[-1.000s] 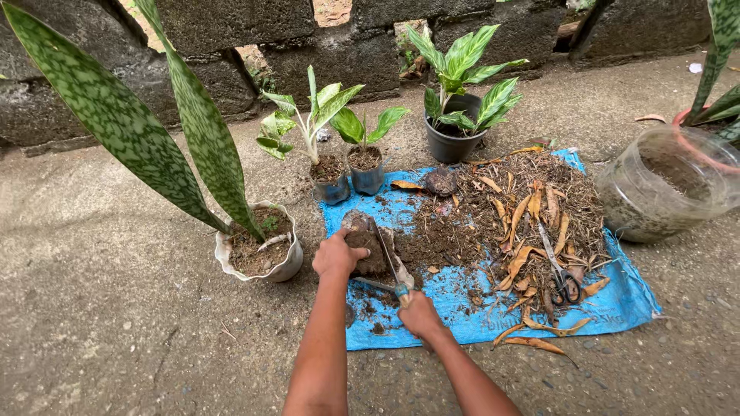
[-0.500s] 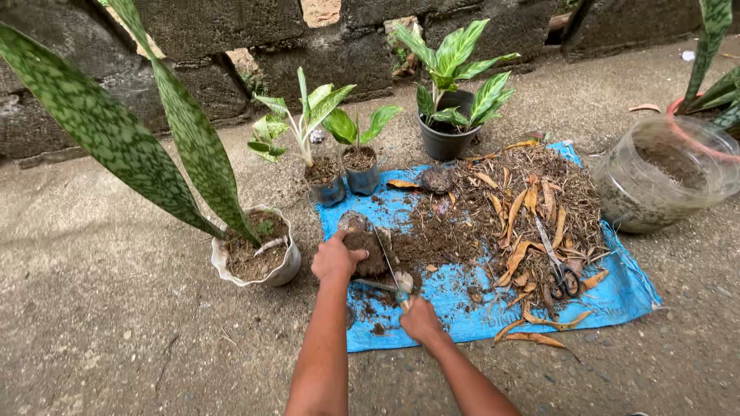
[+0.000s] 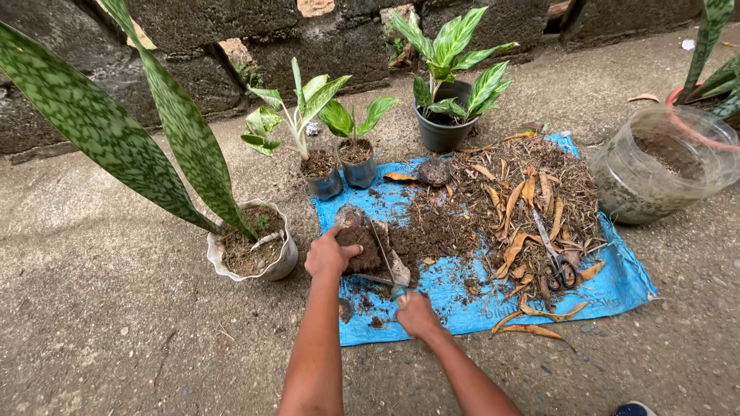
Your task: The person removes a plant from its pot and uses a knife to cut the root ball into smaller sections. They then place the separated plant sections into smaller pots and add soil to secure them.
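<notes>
- White plastic pot [image 3: 254, 254] with a tall mottled green plant: just left of the left hand.
- Left hand [image 3: 330, 254]: clenched on a dark, soil-filled small pot [image 3: 356, 240] lying on the blue woven sheet [image 3: 617, 289].
- Right hand [image 3: 416, 314]: closed around the handle of a small metal trowel [image 3: 389, 266], its blade against that pot.
- Black-handled scissors [image 3: 556, 258]: well right of the hands, among dry yellow leaves.

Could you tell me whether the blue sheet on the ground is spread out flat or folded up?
Spread out flat: the blue sheet lies open on the concrete, with soil, dry leaves and scissors scattered across it.
</notes>
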